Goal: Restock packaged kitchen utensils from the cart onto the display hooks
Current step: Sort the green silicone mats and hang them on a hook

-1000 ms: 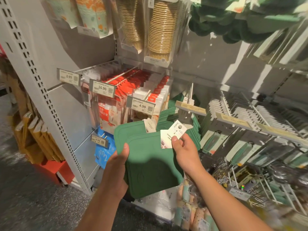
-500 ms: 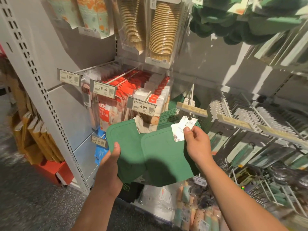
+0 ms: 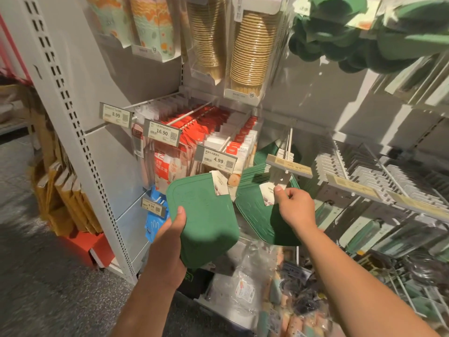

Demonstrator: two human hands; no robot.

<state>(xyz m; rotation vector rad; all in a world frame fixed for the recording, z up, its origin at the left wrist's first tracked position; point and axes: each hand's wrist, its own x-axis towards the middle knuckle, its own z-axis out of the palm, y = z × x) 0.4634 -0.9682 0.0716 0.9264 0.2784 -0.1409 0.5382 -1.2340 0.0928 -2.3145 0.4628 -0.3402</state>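
Note:
My left hand (image 3: 170,242) grips a square green silicone mat (image 3: 206,220) by its left edge, thumb on top; a white paper tag sits at the mat's upper right corner. My right hand (image 3: 295,210) pinches the white header tag (image 3: 268,194) of a second green mat (image 3: 257,215) and holds it just under the tip of a white display hook (image 3: 289,147). More green mats (image 3: 257,170) hang behind on that hook, below its beige price strip (image 3: 289,165).
Left of the hook hang red and white packets behind price tags 16.90 (image 3: 162,132) and 4.99 (image 3: 217,159). Paper cup stacks (image 3: 247,49) hang above. Rows of carded utensils (image 3: 364,171) fill hooks on the right. Bagged goods (image 3: 245,288) lie below. A perforated shelf upright (image 3: 73,132) stands left.
The two mats, first stacked together, have been drawn apart. My right hand carried one up and right to the hook tip, while my left hand kept the other.

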